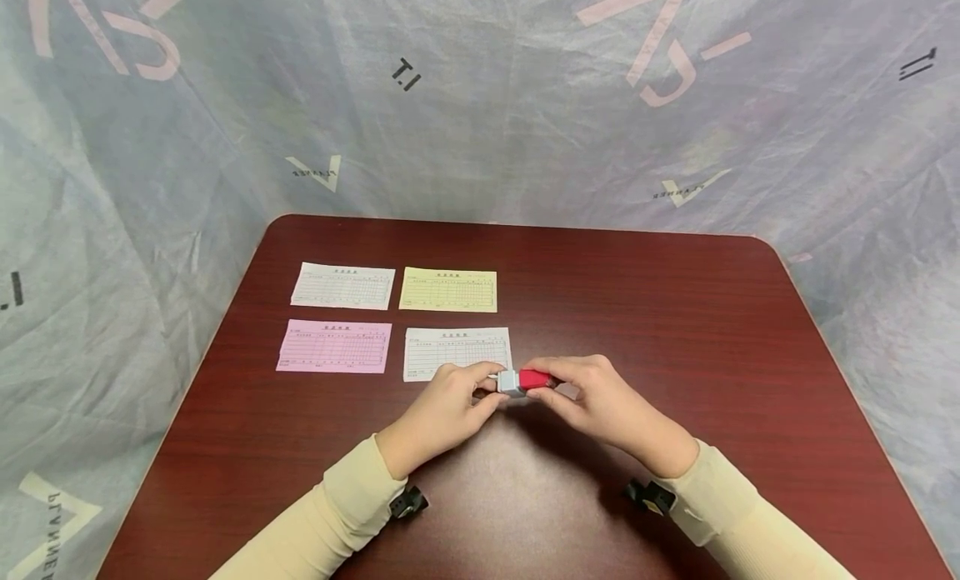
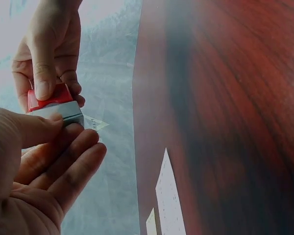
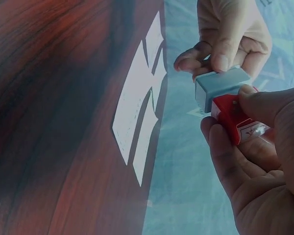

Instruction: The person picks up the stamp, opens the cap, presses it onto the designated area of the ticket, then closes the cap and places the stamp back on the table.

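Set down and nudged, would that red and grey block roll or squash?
The red and grey block would probably slide rather than roll: its sides look flat. It is likely stiff, as its edges look straight and crisp. The glossy table may let it skid.

Slips (image 1: 333,347) lie on table (image 1: 675,313), apparently left of block (image 1: 535,380)

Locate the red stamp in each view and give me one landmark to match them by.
Head: just right of centre, below the middle, the red stamp pinched by the right hand.
Left wrist: the red stamp at left, slightly above mid-height.
Right wrist: the red stamp right of centre, about mid-height.
Shared landmark: the grey cap beside it, held by the left hand in all three.
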Available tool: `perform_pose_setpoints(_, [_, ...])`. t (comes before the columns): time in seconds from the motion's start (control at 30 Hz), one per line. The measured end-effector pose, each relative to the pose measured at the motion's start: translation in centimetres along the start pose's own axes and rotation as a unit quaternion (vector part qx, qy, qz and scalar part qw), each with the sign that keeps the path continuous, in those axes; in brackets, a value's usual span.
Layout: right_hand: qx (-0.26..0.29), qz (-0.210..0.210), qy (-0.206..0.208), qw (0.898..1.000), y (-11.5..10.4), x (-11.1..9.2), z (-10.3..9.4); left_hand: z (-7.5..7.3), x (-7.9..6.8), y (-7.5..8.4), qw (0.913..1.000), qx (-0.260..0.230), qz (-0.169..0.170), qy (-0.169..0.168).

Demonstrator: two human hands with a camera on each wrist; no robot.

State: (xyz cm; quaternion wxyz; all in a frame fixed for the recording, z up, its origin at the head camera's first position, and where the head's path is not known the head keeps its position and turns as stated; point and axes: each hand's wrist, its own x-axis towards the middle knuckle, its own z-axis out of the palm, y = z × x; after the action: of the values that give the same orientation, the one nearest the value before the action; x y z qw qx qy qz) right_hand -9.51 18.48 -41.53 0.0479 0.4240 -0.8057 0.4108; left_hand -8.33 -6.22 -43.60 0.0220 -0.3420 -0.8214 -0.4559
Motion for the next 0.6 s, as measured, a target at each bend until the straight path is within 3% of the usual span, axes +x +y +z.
perform_pose_setpoints(0.27, [0.005, 0.007, 0.0, 1.0, 0.02, -0.16, -0.12, -0.05, 0.02, 0.07, 0.9999, 0.007, 0.009, -0.005])
perform_pose_setpoints(0.6, [0.004, -0.003, -0.001, 1.0, 0.41, -0.01, 0.09, -0.14, 0.1, 0.16, 0.9998, 0.006, -0.021, -0.005])
